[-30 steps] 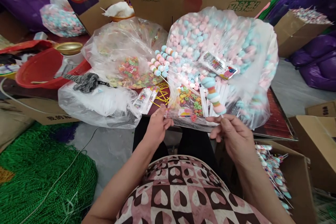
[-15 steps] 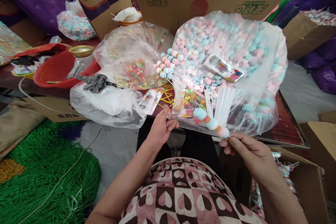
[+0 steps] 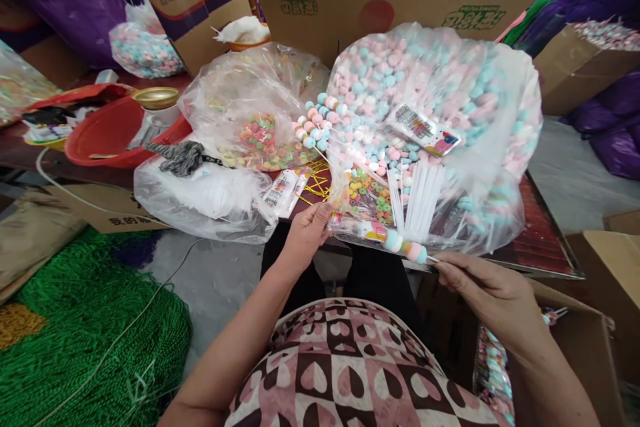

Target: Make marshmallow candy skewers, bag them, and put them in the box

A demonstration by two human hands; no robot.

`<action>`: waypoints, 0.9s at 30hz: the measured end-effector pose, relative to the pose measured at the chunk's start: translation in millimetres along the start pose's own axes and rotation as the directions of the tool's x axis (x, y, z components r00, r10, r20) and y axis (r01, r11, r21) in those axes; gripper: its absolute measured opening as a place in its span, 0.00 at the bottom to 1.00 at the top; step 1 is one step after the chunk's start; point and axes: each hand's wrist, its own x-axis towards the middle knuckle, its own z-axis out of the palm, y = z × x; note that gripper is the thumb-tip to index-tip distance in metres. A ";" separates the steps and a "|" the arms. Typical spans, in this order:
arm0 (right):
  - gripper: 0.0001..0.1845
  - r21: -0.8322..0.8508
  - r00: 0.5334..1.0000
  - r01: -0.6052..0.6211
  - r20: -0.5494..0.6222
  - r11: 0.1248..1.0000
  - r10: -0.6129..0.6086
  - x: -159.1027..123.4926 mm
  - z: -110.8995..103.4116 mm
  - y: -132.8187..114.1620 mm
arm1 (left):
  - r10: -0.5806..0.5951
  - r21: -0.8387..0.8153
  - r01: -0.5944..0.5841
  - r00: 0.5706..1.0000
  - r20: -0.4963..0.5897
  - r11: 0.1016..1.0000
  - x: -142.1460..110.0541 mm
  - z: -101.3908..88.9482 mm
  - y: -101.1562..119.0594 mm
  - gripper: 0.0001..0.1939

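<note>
My left hand (image 3: 307,232) pinches one end of a small clear printed candy bag (image 3: 372,231) in front of the table edge. From the right, a marshmallow skewer (image 3: 410,250) in blue, pink and white points into the bag, its far part inside the printed film. Fingers of my right hand (image 3: 485,287) are closed on the bare stick at the skewer's near end. Just beyond lie white sticks (image 3: 423,200), colourful candy rings (image 3: 370,190) and a large clear bag of loose marshmallows (image 3: 380,73).
More finished marshmallow skewers (image 3: 320,121) lie mid-table, beside yellow twist ties (image 3: 315,180) and flat printed bags (image 3: 286,192). At left stand a red basin (image 3: 95,140) and a bag of white pieces (image 3: 210,197). An open carton (image 3: 580,347) sits low at right.
The skewer has moved left and turned flatter, its far part now inside the bag. The box at lower right shows more of its wrapped contents as my right arm shifts.
</note>
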 end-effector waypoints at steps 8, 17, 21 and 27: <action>0.10 0.036 0.992 0.008 0.129 0.999 -0.013 -4.3 11.1 -3.7 | 0.007 0.062 -0.010 0.998 0.062 0.998 -4.1 4.9 6.9 0.26; 0.13 0.101 0.998 -0.059 0.041 0.993 0.055 -1.7 19.2 -0.5 | 0.024 0.137 -0.020 0.999 -0.025 0.990 0.0 1.3 10.1 0.23; 0.15 0.187 0.991 -0.110 0.092 0.976 0.094 -2.3 23.4 0.8 | 0.070 0.141 -0.063 0.996 -0.051 0.988 -0.3 -0.2 13.9 0.22; 0.15 0.218 0.983 -0.146 0.140 0.965 0.118 0.2 28.3 1.8 | 0.032 -0.108 -0.035 0.999 -0.025 0.994 -4.0 4.4 20.9 0.16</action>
